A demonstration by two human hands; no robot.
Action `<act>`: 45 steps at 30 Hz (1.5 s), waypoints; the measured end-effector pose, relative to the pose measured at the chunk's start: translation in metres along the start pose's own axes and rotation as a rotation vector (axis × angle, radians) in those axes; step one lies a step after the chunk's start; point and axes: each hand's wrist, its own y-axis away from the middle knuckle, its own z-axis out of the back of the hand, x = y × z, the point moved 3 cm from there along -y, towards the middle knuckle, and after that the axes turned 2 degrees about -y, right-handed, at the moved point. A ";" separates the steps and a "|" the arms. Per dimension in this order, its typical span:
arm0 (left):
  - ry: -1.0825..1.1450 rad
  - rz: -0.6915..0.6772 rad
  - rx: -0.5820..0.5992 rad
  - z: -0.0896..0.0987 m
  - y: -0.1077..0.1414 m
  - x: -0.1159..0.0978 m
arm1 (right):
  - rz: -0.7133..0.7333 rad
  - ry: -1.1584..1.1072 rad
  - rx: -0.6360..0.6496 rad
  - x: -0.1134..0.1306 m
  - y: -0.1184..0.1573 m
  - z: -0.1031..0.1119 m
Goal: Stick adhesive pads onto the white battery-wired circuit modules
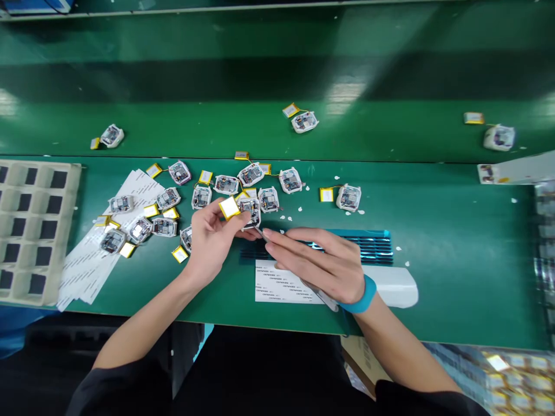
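My left hand (pixel 212 237) pinches a white watch-like housing (pixel 250 211) with an exposed circuit board. Its yellow-edged battery (pixel 229 207) sticks out over my left fingers. In my right hand (pixel 321 260), which wears a teal wristband (pixel 362 294), is a pair of metal tweezers (pixel 323 297); their tip touches or nearly touches the housing's lower edge. Under the right hand lie a blue-black strip sheet (pixel 373 247) and a printed white sheet (pixel 277 283). Other open housings, among them one at the right (pixel 348 197), lie around my hands with batteries wired on.
A compartment tray (pixel 65 231) stands at the left, beside fanned printed sheets (pixel 91 263). Three housings lie on the raised rear surface, one in the middle (pixel 304 122). Small white pieces are scattered right of the hands. A white device (pixel 515 169) is at the right edge.
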 end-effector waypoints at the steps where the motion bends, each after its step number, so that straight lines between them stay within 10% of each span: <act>1: -0.012 -0.011 -0.005 0.000 0.000 0.000 | -0.005 -0.004 0.005 0.000 0.000 0.000; 30: -0.176 -0.096 0.044 0.000 -0.003 0.012 | -0.147 -0.194 -0.145 -0.005 0.006 -0.008; 40: -0.950 -0.283 -0.232 0.048 -0.131 -0.056 | -0.056 -0.202 -0.192 -0.006 0.007 -0.014; 45: -1.292 -0.424 -0.157 0.008 -0.141 -0.057 | -0.032 -0.173 -0.167 -0.009 0.008 -0.014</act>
